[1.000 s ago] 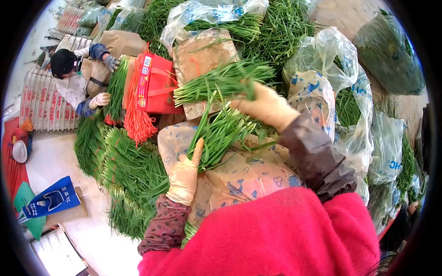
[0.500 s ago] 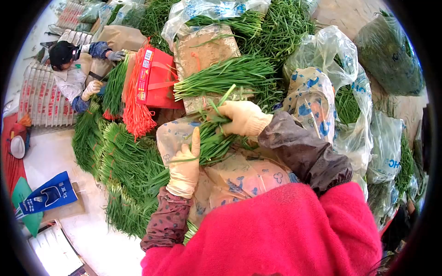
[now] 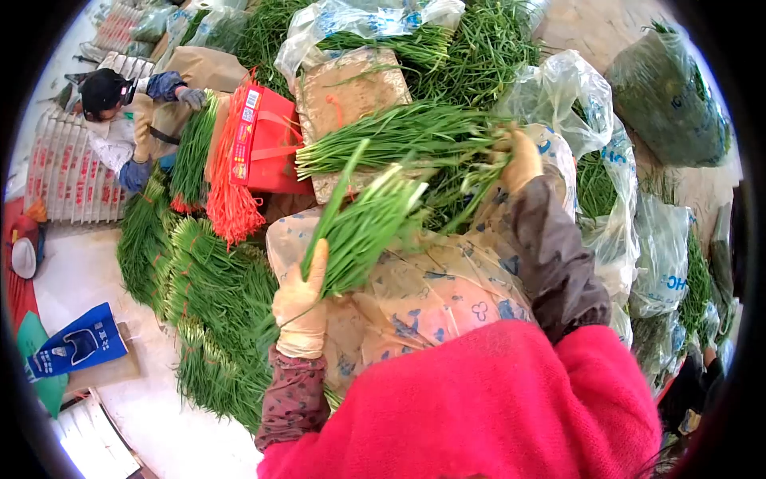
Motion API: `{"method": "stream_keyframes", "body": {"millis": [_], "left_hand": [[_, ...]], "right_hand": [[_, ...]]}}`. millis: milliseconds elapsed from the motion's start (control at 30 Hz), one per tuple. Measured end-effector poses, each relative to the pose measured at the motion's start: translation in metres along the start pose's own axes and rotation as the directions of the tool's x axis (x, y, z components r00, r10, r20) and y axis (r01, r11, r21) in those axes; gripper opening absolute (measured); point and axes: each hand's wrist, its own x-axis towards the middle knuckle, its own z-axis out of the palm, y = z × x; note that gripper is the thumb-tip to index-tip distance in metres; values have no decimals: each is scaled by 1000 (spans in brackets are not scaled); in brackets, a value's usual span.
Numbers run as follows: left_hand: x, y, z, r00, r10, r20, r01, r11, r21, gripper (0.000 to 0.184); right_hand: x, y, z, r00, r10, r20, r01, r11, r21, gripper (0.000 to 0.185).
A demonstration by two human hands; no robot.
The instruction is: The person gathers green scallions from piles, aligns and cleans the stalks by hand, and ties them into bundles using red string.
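My left hand [image 3: 302,307], in a pale glove, is closed around a loose bunch of garlic chives [image 3: 363,231]. Their pale stem ends point up and to the right, above my lap. Farther right, my gloved right hand [image 3: 523,160] is closed on leafy strands of garlic chives at the right end of a pile. That pile of garlic chives [image 3: 391,136] lies across a worn board [image 3: 351,84], pale ends to the left. My right fingertips are partly hidden by leaves. A patterned plastic cover [image 3: 439,295] lies over my lap.
Left of the board stands a red bag [image 3: 275,140] beside red ties [image 3: 235,203]. Tied chive bundles [image 3: 211,263] are heaped at my left. Plastic bags of greens [image 3: 662,247] line the right. Another person [image 3: 120,120] handles chives at upper left.
My right hand has left the bunch in my left hand and moved right to the leaf end of the pile. My left hand, still holding its bunch, has shifted slightly left and down.
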Motion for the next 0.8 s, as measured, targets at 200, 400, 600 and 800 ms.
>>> {"method": "stream_keyframes", "body": {"millis": [200, 400, 600, 800], "left_hand": [[-13, -27, 14, 984, -179, 19, 174, 973, 152, 84], [0, -27, 4, 973, -211, -89, 220, 970, 106, 91], [16, -21, 10, 970, -127, -207, 153, 981, 117, 92], [9, -21, 24, 968, -178, -178, 192, 979, 69, 90]], "right_hand": [[20, -2, -31, 813, 74, 578, 461, 525, -716, 35], [-107, -3, 32, 583, 195, 789, 777, -415, -473, 43], [-128, 48, 80, -13, 54, 998, 877, -480, 37, 18], [-128, 49, 71, -123, 78, 989, 912, -384, 144, 16]]}}
